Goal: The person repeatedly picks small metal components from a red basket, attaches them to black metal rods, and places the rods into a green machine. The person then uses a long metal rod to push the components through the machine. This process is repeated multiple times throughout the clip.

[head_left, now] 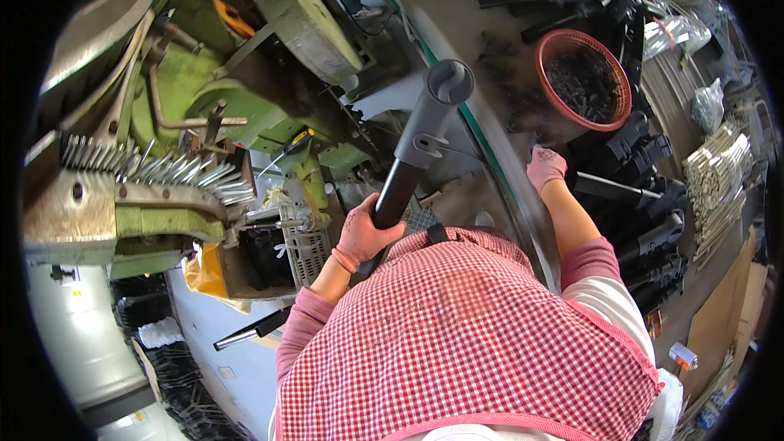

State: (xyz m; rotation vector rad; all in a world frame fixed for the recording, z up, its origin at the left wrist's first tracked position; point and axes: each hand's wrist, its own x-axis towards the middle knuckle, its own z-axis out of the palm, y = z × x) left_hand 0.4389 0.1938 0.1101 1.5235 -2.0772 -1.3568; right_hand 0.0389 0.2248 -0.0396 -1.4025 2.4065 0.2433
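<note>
Two hands in pink gloves show in the head view. The left hand (363,237) is clamped around a black tube (394,194), its thumb and fingers wrapped on the shaft just in front of the apron (457,310). The tube is tilted, its upper end leaning away from the body and to the right, and a grey fitting (425,126) with a round, open mouth caps that end. Below the left forearm, a black rod (265,325) with a silver tip points down and left; whether it joins the tube is hidden.

The right hand (545,167) is stretched out over the bench (523,126), well apart from the tube. Its fingers are bunched toward small dark parts; I cannot tell whether they are closed on anything. Just beyond it stands a red basket (542,73) of small black pieces. Grey-ended tubes (657,233) lie to the right of this hand, with a pale bundle (719,171) farther out.

On the left side stands a green machine (245,114), a screwdriver (298,143) on it and a grey crate (304,251) near the left hand.
</note>
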